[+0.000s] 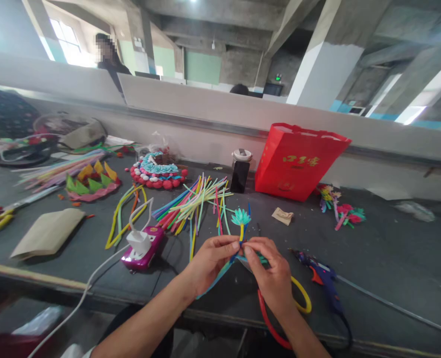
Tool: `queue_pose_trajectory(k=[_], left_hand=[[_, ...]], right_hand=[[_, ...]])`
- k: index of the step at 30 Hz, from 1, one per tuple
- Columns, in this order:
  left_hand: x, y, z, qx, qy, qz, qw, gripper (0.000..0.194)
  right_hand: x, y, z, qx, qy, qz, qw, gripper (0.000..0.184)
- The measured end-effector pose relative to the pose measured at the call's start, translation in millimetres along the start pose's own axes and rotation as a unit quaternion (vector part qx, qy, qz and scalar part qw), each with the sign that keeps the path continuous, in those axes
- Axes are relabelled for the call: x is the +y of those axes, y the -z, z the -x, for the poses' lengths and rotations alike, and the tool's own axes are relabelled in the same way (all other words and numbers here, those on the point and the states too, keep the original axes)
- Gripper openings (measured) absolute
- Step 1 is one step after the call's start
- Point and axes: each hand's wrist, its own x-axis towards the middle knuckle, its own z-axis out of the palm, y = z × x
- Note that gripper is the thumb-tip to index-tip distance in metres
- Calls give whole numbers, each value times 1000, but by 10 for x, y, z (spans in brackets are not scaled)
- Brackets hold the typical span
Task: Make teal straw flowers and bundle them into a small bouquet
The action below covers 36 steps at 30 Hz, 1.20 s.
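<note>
A teal flower of fuzzy craft stems, on a yellow stem, stands upright above the fingertips. My left hand pinches its stem from the left, with a blue stem beside it. From the right, my right hand closes finger and thumb at the same spot, by the blue stem. A light blue strip trails down below the left hand. Behind the right fingers more teal is partly hidden. A yellow loop and a red loop, resembling scissor handles, show beneath the right hand and wrist.
A glue gun lies right, beside a long grey stick. Loose coloured craft stems spread behind the hands. A pink power strip with a white plug stands left. Farther back are a red bag, a jar with a phone, and scissors far left.
</note>
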Motion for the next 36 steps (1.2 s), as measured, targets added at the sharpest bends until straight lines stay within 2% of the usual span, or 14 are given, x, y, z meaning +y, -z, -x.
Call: queue_pose_trajectory(k=[4,7,9,11,14,16,19,21,24,27,30,33,36], left_hand=[[-11,-11,33,0,6,36,999,27],[9,-48,77,9,12,19,1000,28],[36,-71,103,9,7,-19,1000,27],[56,-79,114,3,-12,-77,997,24],[44,-59,100,2,-41,-185,982,19],[8,-39,84,1,-71,-279,958,16],[-52,-27,72,-16,-151,-427,891,9],[-80,-35,74,-33,-192,-488,851,6],[-102,-51,80,-52,-219,-540,811,8],[-110,-55,81,-54,-231,-572,785,12],[-116,-51,75,-48,-235,-577,781,13],[-123,-54,64,-32,-244,-571,784,12],[-120,-56,47,2,-256,-559,789,12]], right_hand=[[-39,125,-73,-54,0,-35,998,17],[-14,231,-182,-45,-49,-80,995,18],[34,280,-268,-12,-77,-81,994,19],[85,305,-344,9,-118,-85,989,33],[128,322,-404,-33,-213,-149,965,47],[133,337,-410,-83,-249,-190,946,47],[130,377,-403,-129,-244,-213,937,41],[128,406,-401,-143,-234,-196,941,37],[112,430,-390,-125,-231,-151,953,31],[66,431,-356,-98,-184,-93,974,23],[2,424,-306,-77,-78,6,994,16],[-74,417,-258,-64,34,73,995,13],[-173,404,-202,-69,131,92,985,9]])
